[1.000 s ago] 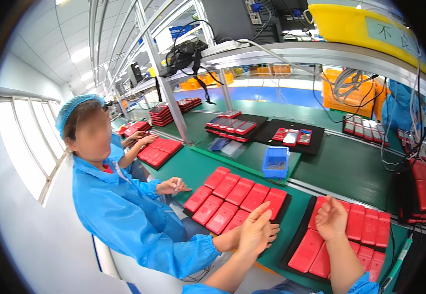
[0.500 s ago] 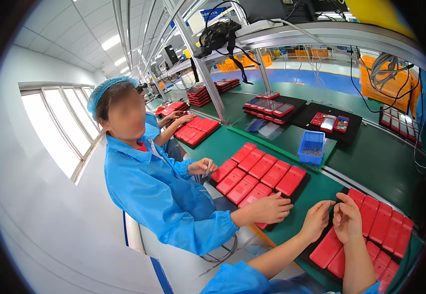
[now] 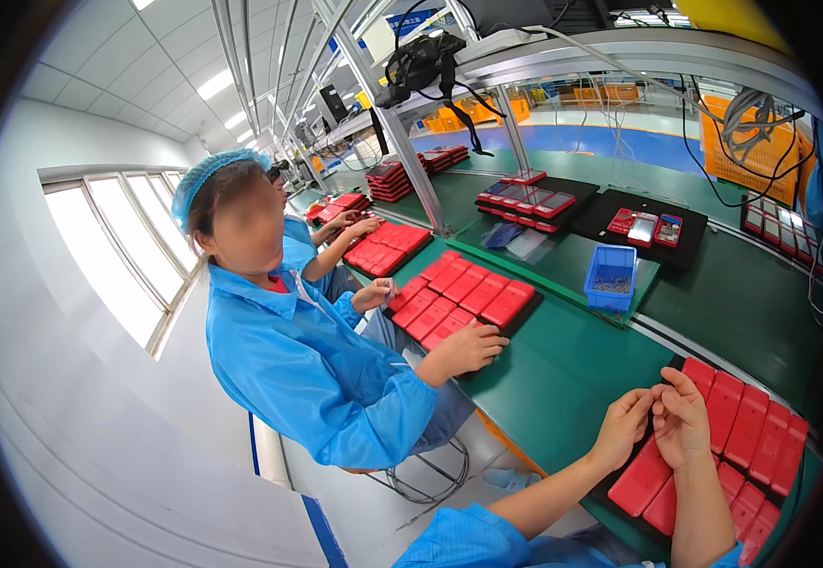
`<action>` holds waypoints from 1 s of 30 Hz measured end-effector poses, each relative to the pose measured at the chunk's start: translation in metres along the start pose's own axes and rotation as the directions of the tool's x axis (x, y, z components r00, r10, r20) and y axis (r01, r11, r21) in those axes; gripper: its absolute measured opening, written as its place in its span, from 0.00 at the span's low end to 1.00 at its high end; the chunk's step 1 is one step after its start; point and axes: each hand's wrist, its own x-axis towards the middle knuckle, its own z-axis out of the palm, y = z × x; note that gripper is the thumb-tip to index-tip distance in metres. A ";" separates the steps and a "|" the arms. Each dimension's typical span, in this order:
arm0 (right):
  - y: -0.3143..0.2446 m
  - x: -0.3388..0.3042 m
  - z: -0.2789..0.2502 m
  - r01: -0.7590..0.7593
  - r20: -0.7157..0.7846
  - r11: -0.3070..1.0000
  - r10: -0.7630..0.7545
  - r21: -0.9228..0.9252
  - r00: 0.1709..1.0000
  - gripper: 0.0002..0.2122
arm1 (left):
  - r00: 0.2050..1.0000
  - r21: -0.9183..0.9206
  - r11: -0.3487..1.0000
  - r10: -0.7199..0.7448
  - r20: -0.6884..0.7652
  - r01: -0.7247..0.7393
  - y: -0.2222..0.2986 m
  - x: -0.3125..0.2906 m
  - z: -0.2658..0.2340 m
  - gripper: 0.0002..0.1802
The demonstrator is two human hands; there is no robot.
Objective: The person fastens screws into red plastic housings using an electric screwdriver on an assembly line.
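My left hand (image 3: 622,429) and my right hand (image 3: 681,417) meet above a black tray (image 3: 631,462) of red phone-shaped cases (image 3: 741,424) at the lower right. The left thumb and forefinger are pinched together. Beside them, the right fingers are curled with the thumb and forefinger close together. Anything between these fingertips is too small or hidden to make out. Under and around my hands the cases lie in rows, and my forearms cover some of them.
To my left a co-worker in blue rests a hand (image 3: 473,348) at another tray of red cases (image 3: 468,287). A blue bin (image 3: 610,278) of small metal parts stands beyond. Opened phones (image 3: 641,228) lie on a black mat. A metal post (image 3: 409,161) rises from the bench.
The co-worker's tray has shifted left and away from my tray, with the co-worker's hand at its edge. My two hands stay together over my tray, their fingertips closer now.
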 end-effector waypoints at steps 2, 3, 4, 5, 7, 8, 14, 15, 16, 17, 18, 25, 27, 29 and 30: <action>0.000 0.000 -0.001 -0.004 -0.007 1.000 0.004 0.002 1.000 0.15 | 1.000 -0.006 1.000 -0.001 0.005 0.001 0.001 0.000 0.000 0.09; -0.001 -0.001 -0.001 -0.003 -0.007 1.000 0.003 0.004 1.000 0.15 | 1.000 -0.013 1.000 -0.008 0.009 0.008 0.002 -0.001 0.002 0.09; -0.001 -0.001 -0.001 -0.007 -0.019 1.000 0.007 0.007 1.000 0.15 | 1.000 -0.023 1.000 -0.015 0.012 0.015 0.002 -0.002 0.002 0.09; -0.001 -0.001 0.000 -0.010 -0.031 1.000 0.011 0.010 0.999 0.15 | 1.000 -0.023 1.000 -0.015 0.012 0.015 0.003 -0.002 0.001 0.09; -0.001 0.000 -0.001 -0.014 -0.034 1.000 0.015 0.015 0.999 0.15 | 1.000 -0.011 1.000 -0.011 0.016 0.011 0.003 -0.002 0.001 0.09; -0.001 0.000 -0.001 -0.018 -0.036 1.000 0.019 0.021 0.999 0.15 | 1.000 -0.010 1.000 -0.012 0.016 0.012 0.002 -0.002 0.000 0.09; 0.000 0.000 -0.003 -0.027 -0.034 0.999 0.028 0.044 0.999 0.13 | 0.995 -0.166 0.986 -0.001 -0.095 -0.015 -0.005 0.004 -0.011 0.10; -0.001 0.001 -0.003 -0.026 -0.034 0.999 0.028 0.041 0.999 0.13 | 0.997 -0.209 0.978 -0.029 -0.070 0.014 -0.007 0.007 -0.018 0.10; 0.000 0.001 -0.004 -0.027 -0.037 0.999 0.029 0.044 0.999 0.13 | 0.997 -0.250 0.967 -0.059 -0.045 0.045 -0.007 0.007 -0.021 0.11; 0.000 0.001 -0.004 -0.028 -0.039 0.999 0.030 0.046 0.999 0.13 | 0.997 -0.251 0.967 -0.060 -0.046 0.047 -0.009 0.007 -0.021 0.11; 0.000 0.002 -0.004 -0.029 -0.041 0.998 0.031 0.047 0.999 0.13 | 0.998 -0.253 0.967 -0.053 -0.042 0.041 -0.010 0.008 -0.020 0.11; -0.003 0.003 -0.004 -0.029 -0.042 0.999 0.031 0.045 0.999 0.12 | 0.995 -0.277 0.960 -0.070 -0.066 0.049 -0.007 0.008 -0.016 0.13; -0.003 0.000 -0.002 -0.032 -0.041 0.999 0.034 0.044 0.999 0.12 | 0.993 -0.282 0.957 -0.089 -0.083 0.062 -0.004 0.004 -0.017 0.14; -0.002 -0.002 0.001 -0.024 -0.009 0.999 0.024 0.023 1.000 0.12 | 0.990 -0.273 0.959 -0.104 -0.100 0.073 -0.003 0.001 -0.021 0.15; -0.001 -0.005 0.001 -0.022 -0.014 1.000 0.022 0.020 1.000 0.12 | 0.989 -0.276 0.958 -0.108 -0.097 0.077 -0.005 -0.001 -0.024 0.15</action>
